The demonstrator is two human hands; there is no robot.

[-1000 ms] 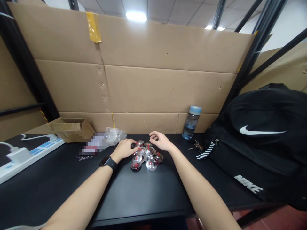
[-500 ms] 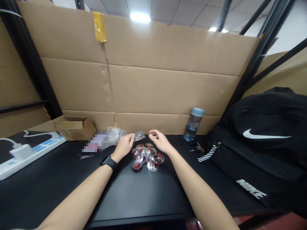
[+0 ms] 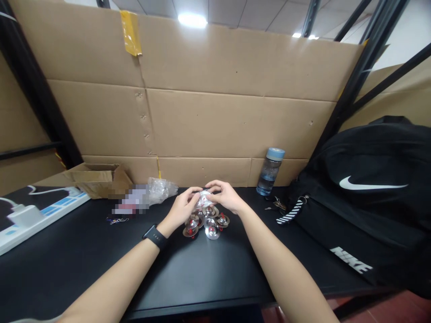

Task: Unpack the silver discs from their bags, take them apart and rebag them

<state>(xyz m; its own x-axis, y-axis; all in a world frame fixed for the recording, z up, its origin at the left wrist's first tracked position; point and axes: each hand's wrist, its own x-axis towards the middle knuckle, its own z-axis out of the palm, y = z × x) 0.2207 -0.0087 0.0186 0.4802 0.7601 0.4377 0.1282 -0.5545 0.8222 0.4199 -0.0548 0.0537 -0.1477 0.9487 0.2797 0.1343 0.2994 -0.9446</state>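
Observation:
Between my hands, over the back of the pile, is a small clear plastic bag [image 3: 204,198], shiny and crumpled. My left hand [image 3: 184,205], with a black watch on its wrist, is closed on the bag's left side. From the right, my right hand [image 3: 225,196] grips it with curved fingers. Below and in front lie several small metal finger cymbals [image 3: 212,231] with red cords, heaped on the black table [image 3: 198,273]. The bag and hands cover the rear of the heap. Whether anything is inside the bag, I cannot tell.
To the left are a larger crumpled clear bag [image 3: 162,190], an open cardboard box [image 3: 97,179] and a white power strip [image 3: 50,220]. On the right stand a water bottle [image 3: 270,171], keys [image 3: 279,204] and a black backpack [image 3: 367,197]. Cardboard [image 3: 202,125] walls the back.
My right hand has moved in to the left and taken hold of the small bag. The bag, earlier behind my left fingertips, is now upright between both hands. The view has shifted slightly.

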